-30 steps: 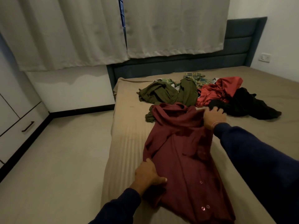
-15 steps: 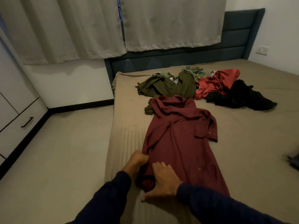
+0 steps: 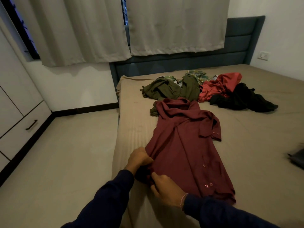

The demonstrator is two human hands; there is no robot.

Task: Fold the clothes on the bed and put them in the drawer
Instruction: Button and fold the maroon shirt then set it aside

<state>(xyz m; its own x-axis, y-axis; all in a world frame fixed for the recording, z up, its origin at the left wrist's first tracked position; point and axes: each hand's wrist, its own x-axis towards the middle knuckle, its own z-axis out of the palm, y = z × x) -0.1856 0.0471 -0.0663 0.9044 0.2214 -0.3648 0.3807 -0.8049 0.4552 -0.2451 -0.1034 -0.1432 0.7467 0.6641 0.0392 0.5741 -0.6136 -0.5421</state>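
Note:
A maroon button shirt (image 3: pixel 185 142) lies lengthwise on the bed (image 3: pixel 256 145), its collar toward the headboard and one cuffed sleeve folded across at the right. My left hand (image 3: pixel 139 157) grips the shirt's near left edge. Just below it, my right hand (image 3: pixel 164 190) pinches the same edge at the hem. Beyond the shirt lies a pile: olive garments (image 3: pixel 166 89), a green plaid piece (image 3: pixel 197 75), a red garment (image 3: pixel 220 86) and a black one (image 3: pixel 243 99).
White wardrobe drawers with a dark handle (image 3: pixel 31 125) stand at the left across a strip of bare floor (image 3: pixel 65 153). A dark object (image 3: pixel 297 157) lies at the bed's right edge. The blue headboard (image 3: pixel 236 38) and curtains are behind.
My right hand left the shirt's far shoulder and came down to the near left hem beside my left hand. Both hands now take hold of that edge, and the sleeve lies folded over.

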